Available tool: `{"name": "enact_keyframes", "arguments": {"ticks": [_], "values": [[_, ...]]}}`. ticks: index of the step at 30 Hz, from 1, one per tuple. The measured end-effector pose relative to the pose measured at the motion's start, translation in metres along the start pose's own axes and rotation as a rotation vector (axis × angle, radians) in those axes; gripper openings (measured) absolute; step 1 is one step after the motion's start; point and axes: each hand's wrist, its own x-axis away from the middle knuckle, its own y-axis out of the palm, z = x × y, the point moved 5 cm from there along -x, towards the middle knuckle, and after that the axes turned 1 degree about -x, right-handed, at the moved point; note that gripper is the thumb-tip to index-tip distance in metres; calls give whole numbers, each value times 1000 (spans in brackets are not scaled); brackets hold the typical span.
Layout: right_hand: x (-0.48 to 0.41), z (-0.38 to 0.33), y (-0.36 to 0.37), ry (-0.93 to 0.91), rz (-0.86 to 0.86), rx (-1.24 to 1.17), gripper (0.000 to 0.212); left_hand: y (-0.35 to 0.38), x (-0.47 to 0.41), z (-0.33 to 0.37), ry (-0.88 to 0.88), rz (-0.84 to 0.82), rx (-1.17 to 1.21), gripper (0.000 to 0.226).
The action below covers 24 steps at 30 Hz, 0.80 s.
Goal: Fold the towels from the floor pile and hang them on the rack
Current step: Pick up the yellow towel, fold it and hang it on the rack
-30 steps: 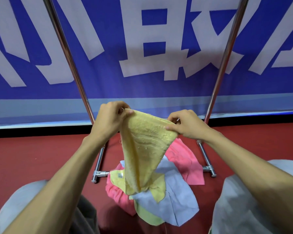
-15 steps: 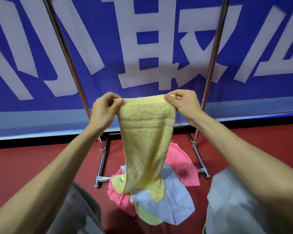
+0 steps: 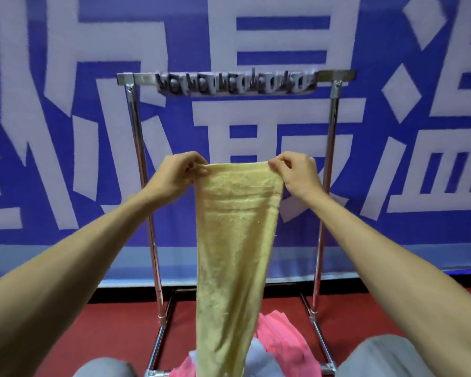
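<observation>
My left grip (image 3: 181, 172) pinched one top corner of the yellow towel (image 3: 237, 240) and my right grip (image 3: 297, 171) pinched the other. The fingers of both were curled round the edge, which ran taut and level between them. The towel hung in the air as a long narrow strip, in front of the rack (image 3: 136, 131) and well below its top bar (image 3: 142, 77), apart from it. From the side facing me I could not tell whether it was a single layer or doubled over. Its lower end ran off the bottom of the view, so where it stopped was cut off.

On the red floor (image 3: 120, 322) behind the strip lay the pile. A pink towel (image 3: 283, 341) sat just to the right and a pale blue one (image 3: 259, 360) at the foot, both partly covered by the strip and cropped by the frame. What lay beneath them was hidden.

Along the top bar sat a row of grey fittings (image 3: 237, 83), too blurred for me to say whether they were clips or hooks. Both uprights of the rack passed behind my wrists. Behind the rack stood a blue banner (image 3: 65, 104) with large white characters, all cropped. My grey trouser knees (image 3: 378, 357) showed only in part at the bottom edge.
</observation>
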Motion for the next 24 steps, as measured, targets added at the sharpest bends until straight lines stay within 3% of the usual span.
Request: {"name": "enact_keyframes", "arguments": {"ticks": [4, 7, 11, 13, 15, 18, 24], "values": [[-23, -37, -21, -154, 13, 3, 13, -39, -32, 21, 22, 108, -121, 15], [-40, -59, -39, -276, 26, 96, 15, -62, -50, 37, 75, 101, -201, 14], [-64, -88, -63, -341, 152, 141, 14, -94, -73, 65, 155, 190, -181, 11], [-70, -103, -78, -344, 278, 176, 16, -106, -78, 76, 173, 321, -99, 9], [-68, -107, -86, -328, 369, 238, 17, -103, -74, 85, 219, 342, -102, 9], [-58, -85, -73, -236, 255, 274, 13, -81, -64, 81, 251, 276, -205, 24], [-53, -66, -65, -168, 249, 116, 13, -65, -62, 60, 137, 291, -46, 10]]}}
